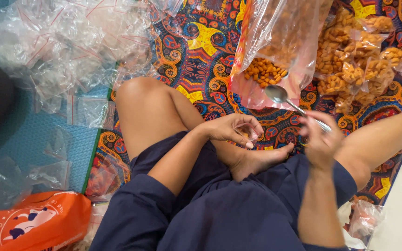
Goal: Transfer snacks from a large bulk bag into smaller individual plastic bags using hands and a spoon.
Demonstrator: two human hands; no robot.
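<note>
I saw the right hand (319, 139) pinching a shiny metal spoon (290, 103) by its handle, the smooth oval bowl pointing far-left toward the big crinkly clear bag of orange snacks (275, 51). The left hand (233, 129) closed its fingertips on a small clear pouch (248, 134). Everything sat on a bright patterned mat (201, 60) over blue flooring, with pale tile at right.

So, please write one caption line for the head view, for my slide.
Seated person's right hand holds a metal spoon near a large bag of orange snacks; left hand pinches a small clear bag.
</note>
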